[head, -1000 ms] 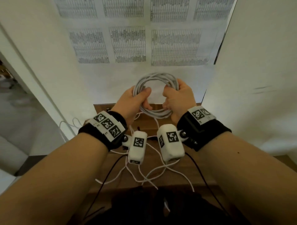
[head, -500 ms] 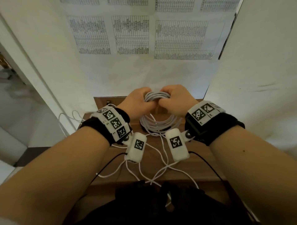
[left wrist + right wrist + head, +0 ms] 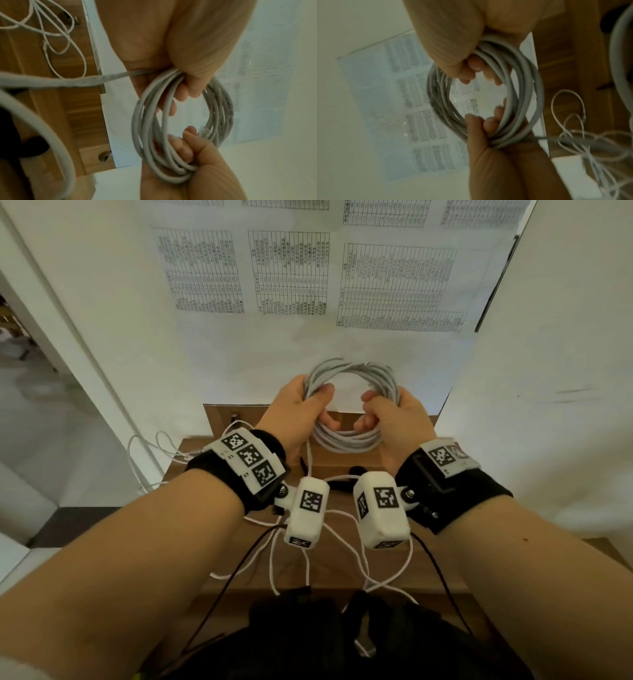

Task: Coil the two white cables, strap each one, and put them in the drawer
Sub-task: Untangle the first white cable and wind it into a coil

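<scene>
Both hands are gripping one coiled white cable [image 3: 352,405] and holding it up in the air above the bench [image 3: 346,570], in front of the white wall. Left hand [image 3: 301,412] is clasping the coil's left side, thumb lying over the strands on the near face and fingers curling through the ring from behind; the left wrist view shows those fingertips [image 3: 181,94] poking out inside the loop. Right hand [image 3: 394,419] is mirroring it on the coil's right side, thumb pointing inward across the strands, fingers wrapping round the bundle. Both forearms are reaching forward side by side, backs of the hands toward the head camera, and each wrist is wearing one black band with printed markers and one white camera block.

A clear plug end [image 3: 204,131] is showing inside the ring by the right hand's fingers. One loose strand is trailing from the left hand's grip down toward the bench.

On the bench below, a thinner white cord [image 3: 308,559] is lying in loose, tangled loops, uncoiled. Several printed sheets [image 3: 291,272] are hanging on the wall behind.
</scene>
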The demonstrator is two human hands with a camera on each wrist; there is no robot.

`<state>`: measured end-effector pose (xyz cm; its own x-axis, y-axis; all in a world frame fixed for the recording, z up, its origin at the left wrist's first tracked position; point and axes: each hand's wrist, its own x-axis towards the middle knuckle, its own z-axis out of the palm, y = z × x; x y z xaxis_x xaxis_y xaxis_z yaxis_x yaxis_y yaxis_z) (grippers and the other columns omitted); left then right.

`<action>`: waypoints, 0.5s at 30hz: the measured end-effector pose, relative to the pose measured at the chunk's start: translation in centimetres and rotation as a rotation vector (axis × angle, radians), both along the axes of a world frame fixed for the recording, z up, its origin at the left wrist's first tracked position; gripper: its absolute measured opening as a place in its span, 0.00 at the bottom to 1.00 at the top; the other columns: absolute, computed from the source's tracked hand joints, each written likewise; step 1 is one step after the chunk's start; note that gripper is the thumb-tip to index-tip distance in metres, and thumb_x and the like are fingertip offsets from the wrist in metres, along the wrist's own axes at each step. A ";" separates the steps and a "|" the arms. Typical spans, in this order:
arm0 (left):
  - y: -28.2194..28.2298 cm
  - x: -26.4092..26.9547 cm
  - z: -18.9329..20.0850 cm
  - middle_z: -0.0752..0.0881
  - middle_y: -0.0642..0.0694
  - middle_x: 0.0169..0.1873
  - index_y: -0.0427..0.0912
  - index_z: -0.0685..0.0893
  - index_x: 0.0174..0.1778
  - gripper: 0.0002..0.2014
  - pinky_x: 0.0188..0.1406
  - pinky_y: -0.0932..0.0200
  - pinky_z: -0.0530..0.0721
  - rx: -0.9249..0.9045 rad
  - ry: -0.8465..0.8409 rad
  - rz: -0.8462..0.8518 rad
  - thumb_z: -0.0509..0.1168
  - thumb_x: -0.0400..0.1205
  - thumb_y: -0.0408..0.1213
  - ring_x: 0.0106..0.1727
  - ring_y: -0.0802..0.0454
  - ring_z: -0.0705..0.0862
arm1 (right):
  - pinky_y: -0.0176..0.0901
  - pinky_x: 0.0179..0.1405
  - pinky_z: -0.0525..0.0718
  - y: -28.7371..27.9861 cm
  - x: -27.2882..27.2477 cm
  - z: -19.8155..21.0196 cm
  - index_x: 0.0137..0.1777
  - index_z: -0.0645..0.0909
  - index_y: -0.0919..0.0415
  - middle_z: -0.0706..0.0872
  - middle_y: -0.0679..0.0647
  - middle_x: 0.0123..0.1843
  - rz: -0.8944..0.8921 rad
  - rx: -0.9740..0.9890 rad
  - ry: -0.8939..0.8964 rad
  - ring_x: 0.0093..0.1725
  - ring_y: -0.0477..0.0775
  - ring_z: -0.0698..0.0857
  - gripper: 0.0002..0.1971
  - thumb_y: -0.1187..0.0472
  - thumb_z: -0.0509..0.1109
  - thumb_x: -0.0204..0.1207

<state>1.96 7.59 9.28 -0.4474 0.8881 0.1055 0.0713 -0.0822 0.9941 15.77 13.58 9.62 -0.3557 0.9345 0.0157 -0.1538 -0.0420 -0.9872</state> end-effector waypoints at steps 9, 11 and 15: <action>0.3 -0.7 1.7 0.80 0.48 0.33 0.45 0.70 0.41 0.07 0.24 0.63 0.81 -0.122 0.787 -0.142 0.60 0.84 0.36 0.28 0.51 0.87 | 0.38 0.26 0.82 1.0 0.7 3.0 0.42 0.81 0.63 0.85 0.59 0.26 0.315 0.417 -0.677 0.25 0.51 0.83 0.02 0.67 0.71 0.71; 0.3 -0.4 1.9 0.81 0.46 0.32 0.45 0.71 0.40 0.07 0.27 0.59 0.82 -0.070 0.695 -0.108 0.62 0.82 0.35 0.30 0.49 0.88 | 0.40 0.22 0.77 1.0 0.5 2.6 0.38 0.80 0.62 0.79 0.54 0.22 0.197 0.415 -0.607 0.21 0.52 0.78 0.03 0.68 0.70 0.71; 0.0 0.0 0.8 0.85 0.43 0.33 0.42 0.76 0.45 0.06 0.40 0.53 0.87 -0.047 0.245 -0.046 0.69 0.80 0.33 0.36 0.47 0.89 | 0.50 0.27 0.72 0.7 0.0 1.4 0.41 0.74 0.64 0.71 0.49 0.17 0.041 0.010 -0.014 0.18 0.54 0.67 0.05 0.73 0.64 0.73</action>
<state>1.97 7.56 10.13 -0.3726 0.9134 0.1640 0.3078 -0.0451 0.9504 15.77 14.29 11.00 -0.3939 0.9189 0.0192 -0.1381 -0.0385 -0.9897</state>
